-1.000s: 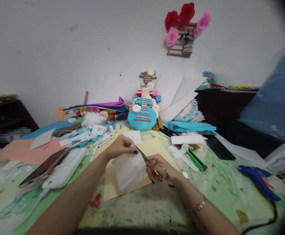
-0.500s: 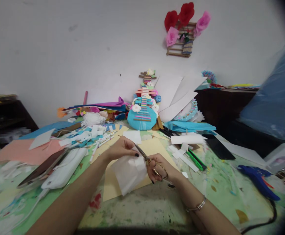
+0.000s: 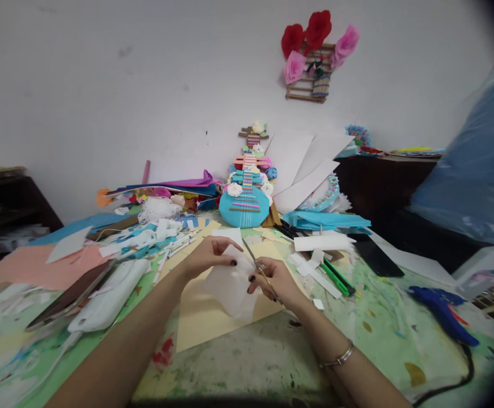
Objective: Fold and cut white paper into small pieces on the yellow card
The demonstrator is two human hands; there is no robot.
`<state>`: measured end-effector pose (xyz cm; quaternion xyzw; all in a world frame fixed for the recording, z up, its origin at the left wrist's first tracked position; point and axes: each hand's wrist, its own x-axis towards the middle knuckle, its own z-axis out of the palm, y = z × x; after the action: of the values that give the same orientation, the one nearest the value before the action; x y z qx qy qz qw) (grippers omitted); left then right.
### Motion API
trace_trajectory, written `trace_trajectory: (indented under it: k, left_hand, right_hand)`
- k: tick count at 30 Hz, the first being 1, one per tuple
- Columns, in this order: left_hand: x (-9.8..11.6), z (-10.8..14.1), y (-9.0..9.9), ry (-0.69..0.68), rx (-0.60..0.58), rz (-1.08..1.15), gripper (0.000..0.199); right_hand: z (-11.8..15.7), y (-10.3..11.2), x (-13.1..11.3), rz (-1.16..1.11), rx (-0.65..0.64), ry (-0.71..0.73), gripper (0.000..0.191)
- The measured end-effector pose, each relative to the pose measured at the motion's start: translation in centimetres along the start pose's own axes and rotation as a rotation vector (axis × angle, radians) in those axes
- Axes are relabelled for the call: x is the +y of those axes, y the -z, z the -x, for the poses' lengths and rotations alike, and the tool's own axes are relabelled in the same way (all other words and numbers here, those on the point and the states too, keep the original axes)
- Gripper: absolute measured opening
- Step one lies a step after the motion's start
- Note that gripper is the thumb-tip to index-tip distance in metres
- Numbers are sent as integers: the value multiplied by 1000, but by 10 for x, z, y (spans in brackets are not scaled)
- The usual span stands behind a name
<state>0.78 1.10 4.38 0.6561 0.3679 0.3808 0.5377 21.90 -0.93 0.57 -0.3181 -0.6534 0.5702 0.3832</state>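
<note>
Thin white paper [image 3: 232, 292], see-through in places, hangs from my left hand [image 3: 209, 258], which pinches its upper edge between thumb and fingers. My right hand [image 3: 275, 280] is closed around gold-handled scissors [image 3: 259, 265]. Their blades point up and to the left, beside the upper right part of the paper. Whether the blades touch the paper I cannot tell. Below both hands lies a cream sheet [image 3: 196, 328] on the green stained table cover.
A blue paper lute-like craft [image 3: 245, 208] stands at the back. To the right lie a green cutter [image 3: 336, 276], a black phone [image 3: 377, 255] and a blue glue gun [image 3: 442, 311]. A white power bank [image 3: 109, 297] and paper scraps [image 3: 145, 241] are at left.
The scissors have turned in my right hand and their tip sits lower, now right of the paper's top edge. The white paper has swung to the right, still in my left hand.
</note>
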Motion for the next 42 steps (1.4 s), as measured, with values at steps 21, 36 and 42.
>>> trace_trajectory:
  k: [21,36,42]
  left_hand:
    - [-14,-3,18,187,127,-217,31]
    - [-26,-9,10,198,2,-219,36]
    - [-28,-59,59,171,43,-775,34]
  right_hand:
    - [-5,21,-3,437,551,-72,11]
    - [-17,9,17,338,415,-37,6]
    - [-16,27,6,439,612,-181,10]
